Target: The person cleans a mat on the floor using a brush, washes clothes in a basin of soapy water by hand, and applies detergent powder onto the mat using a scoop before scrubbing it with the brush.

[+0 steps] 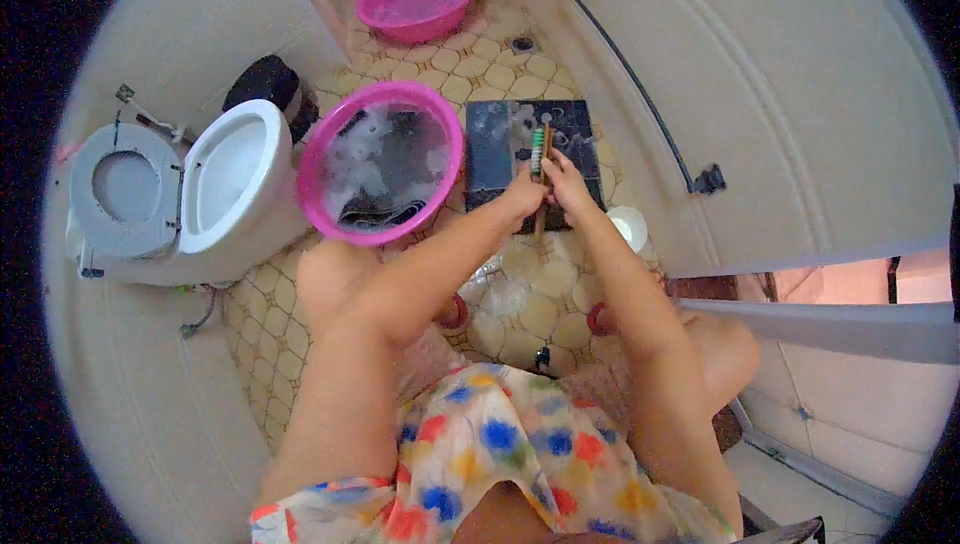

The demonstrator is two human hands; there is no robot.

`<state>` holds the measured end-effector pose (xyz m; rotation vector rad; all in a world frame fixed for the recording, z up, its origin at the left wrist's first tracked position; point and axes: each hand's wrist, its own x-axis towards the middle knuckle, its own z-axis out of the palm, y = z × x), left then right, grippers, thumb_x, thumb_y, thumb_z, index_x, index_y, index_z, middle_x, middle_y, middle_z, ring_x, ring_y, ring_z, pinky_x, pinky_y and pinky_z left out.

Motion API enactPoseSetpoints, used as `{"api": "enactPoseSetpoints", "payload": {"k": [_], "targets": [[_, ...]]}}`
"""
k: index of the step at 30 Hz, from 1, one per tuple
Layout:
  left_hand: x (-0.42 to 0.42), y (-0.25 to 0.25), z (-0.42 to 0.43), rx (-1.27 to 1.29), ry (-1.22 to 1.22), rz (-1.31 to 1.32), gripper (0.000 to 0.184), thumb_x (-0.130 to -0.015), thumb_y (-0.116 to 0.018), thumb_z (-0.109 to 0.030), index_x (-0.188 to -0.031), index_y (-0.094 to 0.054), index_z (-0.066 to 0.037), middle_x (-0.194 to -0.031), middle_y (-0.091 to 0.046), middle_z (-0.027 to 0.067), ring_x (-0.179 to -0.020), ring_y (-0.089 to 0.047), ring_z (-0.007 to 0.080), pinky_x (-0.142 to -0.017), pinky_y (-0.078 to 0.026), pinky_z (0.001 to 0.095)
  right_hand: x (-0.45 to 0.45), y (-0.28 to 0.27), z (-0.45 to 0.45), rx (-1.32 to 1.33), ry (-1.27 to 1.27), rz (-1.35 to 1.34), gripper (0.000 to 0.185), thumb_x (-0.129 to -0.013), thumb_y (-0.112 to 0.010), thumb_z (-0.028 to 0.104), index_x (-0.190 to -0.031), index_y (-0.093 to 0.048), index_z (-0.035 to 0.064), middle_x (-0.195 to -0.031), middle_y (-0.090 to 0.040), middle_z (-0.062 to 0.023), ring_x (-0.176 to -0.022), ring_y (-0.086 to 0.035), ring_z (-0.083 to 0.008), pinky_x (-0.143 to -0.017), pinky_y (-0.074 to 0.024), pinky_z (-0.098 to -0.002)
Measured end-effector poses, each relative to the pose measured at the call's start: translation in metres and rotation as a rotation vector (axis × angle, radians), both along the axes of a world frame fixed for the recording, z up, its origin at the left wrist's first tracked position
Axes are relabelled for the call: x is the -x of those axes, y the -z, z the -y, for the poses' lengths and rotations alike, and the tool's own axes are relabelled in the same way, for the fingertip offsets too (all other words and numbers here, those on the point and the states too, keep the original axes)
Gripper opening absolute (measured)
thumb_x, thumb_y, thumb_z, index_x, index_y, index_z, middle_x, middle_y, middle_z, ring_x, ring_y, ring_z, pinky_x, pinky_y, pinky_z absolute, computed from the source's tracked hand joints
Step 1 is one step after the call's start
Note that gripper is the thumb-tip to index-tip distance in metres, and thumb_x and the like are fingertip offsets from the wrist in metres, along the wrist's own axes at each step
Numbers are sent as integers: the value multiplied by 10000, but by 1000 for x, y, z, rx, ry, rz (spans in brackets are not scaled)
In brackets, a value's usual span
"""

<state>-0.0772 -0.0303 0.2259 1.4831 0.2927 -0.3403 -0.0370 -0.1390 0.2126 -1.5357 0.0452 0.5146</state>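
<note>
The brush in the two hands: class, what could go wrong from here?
The brush, held by the left hand and right hand, could slip if the grip is wet, as suds lie on the dark slab beneath. The white container stands close to the right forearm, so a wide swing might knock it. The near pink basin holds sudsy water, which could spill if bumped.

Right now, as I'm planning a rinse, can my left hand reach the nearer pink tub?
Probably yes: the left hand is on the brush, but the tub stands close by, its right side unblocked.
</note>
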Motion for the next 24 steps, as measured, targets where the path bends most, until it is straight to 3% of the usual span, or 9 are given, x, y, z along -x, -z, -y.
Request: {"api": "enactPoseSetpoints", "payload": {"k": [2,5,9,10,13,14,17,18,24], "targets": [[-4,5,8,-11,16,-20,447,-850,-525,-95,-1278,-402,-70,-1040,-582,104,-935,-562,217,-831,-444,349,-17,41,-1,-67,86,0,423,-919,-457,257,-1279,-448,35,-1009,-586,-90,-872,-557,-201,-774,-445,-327],[-10,14,18,-150,25,-10,448,-855,-531,-111,-1283,-409,-57,-1023,-584,108,-948,-550,220,-841,-435,340,-47,97,14,-152,26,-90,378,-929,-416,243,-1224,-492,18,-1038,-593,-114,-911,-560,-207,-769,-443,-334],[-26,97,29,-107,-74,-86,544,-802,-607,-142,-1298,-400,-62,-1096,-564,136,-953,-557,245,-804,-459,351,-50,128,19,177,106,-57,391,-898,-468,288,-1177,-542,25,-1047,-613,-142,-885,-594,-249,-784,-453,-373],[-38,164,24,-319,41,47,617,-769,-647,-170,-1320,-384,-87,-1209,-492,182,-1015,-539,309,-865,-445,382,-54,138,16,257,125,-48,403,-886,-490,302,-1176,-550,28,-1038,-620,-144,-864,-605,-262,-782,-457,-384],[-31,165,9,-655,78,-152,668,-751,-672,-205,-1341,-368,-128,-1272,-436,189,-1060,-503,364,-933,-409,416,-64,167,8,459,130,21,420,-832,-570,327,-1175,-575,84,-1025,-631,-161,-848,-621,-284,-784,-464,-378],[-28,149,2,-686,89,-247,744,-726,-709,-246,-1364,-334,-161,-1315,-398,159,-1165,-422,367,-984,-364,442,-73,175,4,536,70,91,425,-834,-579,309,-1197,-560,89,-1045,-611,-164,-859,-612,-278,-785,-461,-374],[-24,195,-28,-920,117,-120,818,-700,-739,-270,-1383,-297,-189,-1368,-334,132,-1245,-325,361,-1019,-328,447,-104,185,-9,753,-118,299,458,-838,-606,254,-1261,-515,103,-1104,-552,-173,-893,-584,-261,-788,-454,-362],[-27,192,-36,-895,127,-195,873,-683,-755,-277,-1399,-262,-203,-1424,-257,116,-1305,-231,355,-1050,-276,469,-113,187,-16,758,-139,294,459,-838,-605,257,-1263,-509,111,-1104,-538,-180,-912,-578,-284,-798,-452,-374],[-57,203,-59,-1158,257,-260,969,-666,-771,-350,-1432,-192,-225,-1493,-103,143,-1351,-139,382,-1080,-181,501,-172,187,-86,746,-307,469,466,-850,-587,263,-1276,-459,125,-1113,-481,-175,-969,-548,-378,-828,-450,-429]]}}
